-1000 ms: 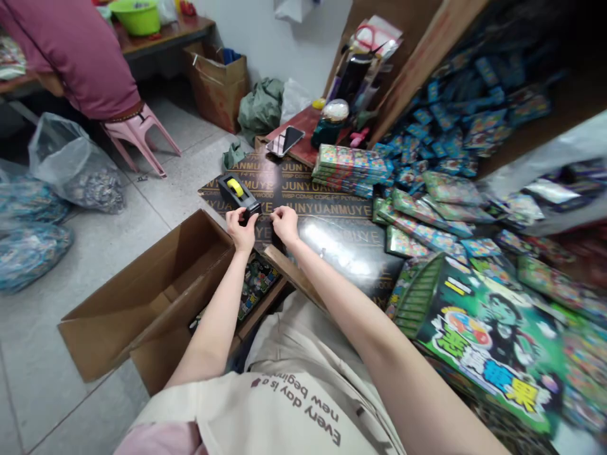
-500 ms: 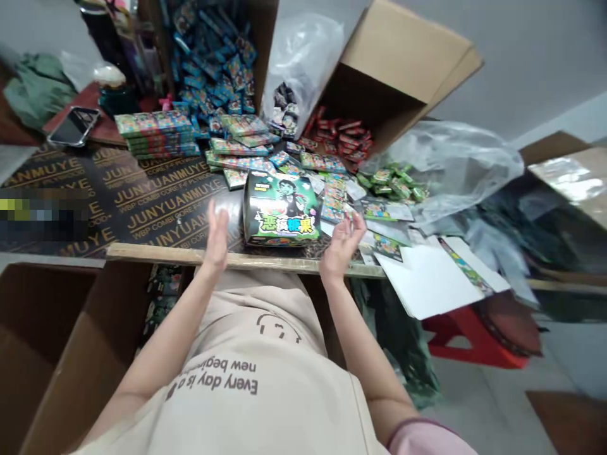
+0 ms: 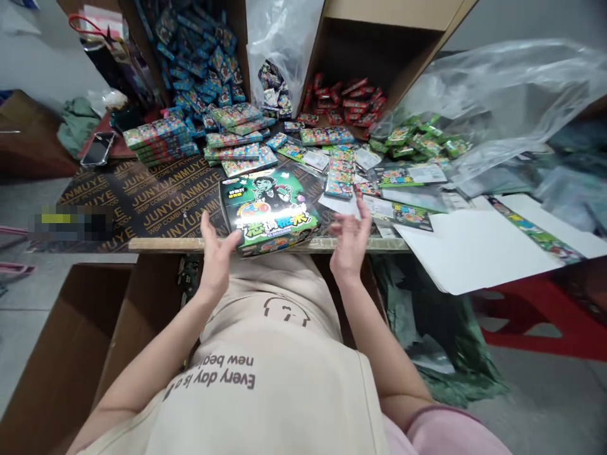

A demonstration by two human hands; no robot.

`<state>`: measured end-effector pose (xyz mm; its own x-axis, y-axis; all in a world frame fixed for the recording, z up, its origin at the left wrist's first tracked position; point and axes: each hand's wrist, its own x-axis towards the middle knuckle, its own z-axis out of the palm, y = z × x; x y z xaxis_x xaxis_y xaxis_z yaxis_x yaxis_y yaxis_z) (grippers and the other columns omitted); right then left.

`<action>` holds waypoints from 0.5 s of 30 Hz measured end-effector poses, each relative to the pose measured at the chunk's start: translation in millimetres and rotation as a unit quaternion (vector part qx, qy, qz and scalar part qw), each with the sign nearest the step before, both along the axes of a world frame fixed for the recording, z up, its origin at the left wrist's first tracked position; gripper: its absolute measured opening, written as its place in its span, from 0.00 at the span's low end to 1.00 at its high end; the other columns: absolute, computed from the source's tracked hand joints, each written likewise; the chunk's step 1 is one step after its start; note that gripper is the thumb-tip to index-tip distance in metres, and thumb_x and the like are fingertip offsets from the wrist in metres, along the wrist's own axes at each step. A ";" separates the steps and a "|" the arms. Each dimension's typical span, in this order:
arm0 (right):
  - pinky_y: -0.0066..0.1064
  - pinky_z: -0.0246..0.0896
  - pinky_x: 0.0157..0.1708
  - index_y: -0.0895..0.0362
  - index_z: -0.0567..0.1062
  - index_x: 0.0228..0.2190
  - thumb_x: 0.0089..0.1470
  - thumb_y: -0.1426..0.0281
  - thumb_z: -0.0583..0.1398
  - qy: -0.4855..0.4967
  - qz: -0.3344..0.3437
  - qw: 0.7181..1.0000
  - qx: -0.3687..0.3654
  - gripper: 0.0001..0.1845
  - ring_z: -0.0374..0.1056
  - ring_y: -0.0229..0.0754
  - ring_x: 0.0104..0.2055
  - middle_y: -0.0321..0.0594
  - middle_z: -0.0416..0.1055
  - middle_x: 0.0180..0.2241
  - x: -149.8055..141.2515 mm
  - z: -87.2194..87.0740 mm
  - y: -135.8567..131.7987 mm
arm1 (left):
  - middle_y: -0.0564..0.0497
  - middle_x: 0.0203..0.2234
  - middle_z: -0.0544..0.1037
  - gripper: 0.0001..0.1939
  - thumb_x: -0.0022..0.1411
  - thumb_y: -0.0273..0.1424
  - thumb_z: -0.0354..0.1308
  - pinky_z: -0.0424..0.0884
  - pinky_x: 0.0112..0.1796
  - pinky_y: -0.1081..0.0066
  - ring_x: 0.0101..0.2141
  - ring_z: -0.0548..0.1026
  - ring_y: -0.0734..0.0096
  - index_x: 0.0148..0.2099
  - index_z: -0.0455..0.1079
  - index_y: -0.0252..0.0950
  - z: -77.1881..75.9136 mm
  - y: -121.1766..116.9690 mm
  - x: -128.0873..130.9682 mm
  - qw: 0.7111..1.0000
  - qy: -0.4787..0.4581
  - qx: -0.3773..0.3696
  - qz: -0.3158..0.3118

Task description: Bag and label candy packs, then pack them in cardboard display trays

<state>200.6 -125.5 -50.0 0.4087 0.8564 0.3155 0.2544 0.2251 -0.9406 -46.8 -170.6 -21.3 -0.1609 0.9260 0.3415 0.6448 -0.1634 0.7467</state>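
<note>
A dark green candy box point(image 3: 268, 212) with a cartoon figure and colourful lettering lies at the table's front edge, turned at an angle. At its left front corner is my left hand point(image 3: 217, 259), thumb against or just beside the box, fingers apart. My right hand point(image 3: 351, 243) hovers to the right of the box, fingers loosely spread and slightly curled, nothing seen in them. Behind the box lie strips of small candy packs point(image 3: 340, 170) and a stack of such strips point(image 3: 237, 148).
Cartons hold blue packs point(image 3: 203, 69) and red packs point(image 3: 348, 101). Green packs point(image 3: 422, 139) spill from a clear plastic bag point(image 3: 516, 95). White card sheets point(image 3: 465, 246) overhang the table at right. A phone point(image 3: 98, 149) and stacked strips point(image 3: 159, 136) sit at left.
The candy box has turned askew and its front corner now overhangs the table edge. My left hand has come up to the box; my right hand stays open beside it. The camera view has shifted.
</note>
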 end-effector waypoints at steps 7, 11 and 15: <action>0.28 0.48 0.18 0.53 0.78 0.32 0.54 0.59 0.60 0.024 0.216 0.976 0.006 0.12 0.53 0.33 0.17 0.34 0.65 0.20 -28.8 6.1 -74.4 | 0.38 0.64 0.58 0.43 0.52 0.37 0.66 0.46 0.63 0.43 0.64 0.55 0.44 0.67 0.54 0.37 1.9 12.3 20.6 0.934 0.316 0.018 -0.167; 0.26 0.43 0.18 0.56 0.75 0.27 0.51 0.59 0.63 0.080 0.283 0.951 -0.096 0.13 0.48 0.30 0.17 0.29 0.59 0.16 -49.0 -17.9 -65.5 | 0.41 0.62 0.64 0.36 0.54 0.28 0.62 0.56 0.61 0.51 0.62 0.60 0.49 0.65 0.59 0.36 -10.0 18.9 25.4 0.925 0.352 0.017 -0.140; 0.26 0.37 0.19 0.58 0.72 0.25 0.47 0.56 0.64 0.146 0.244 0.948 -0.142 0.17 0.41 0.29 0.17 0.25 0.50 0.14 -59.9 -38.2 -44.4 | 0.41 0.62 0.64 0.34 0.54 0.28 0.61 0.57 0.61 0.52 0.62 0.61 0.50 0.64 0.61 0.35 -9.1 18.0 24.7 0.924 0.356 0.020 -0.135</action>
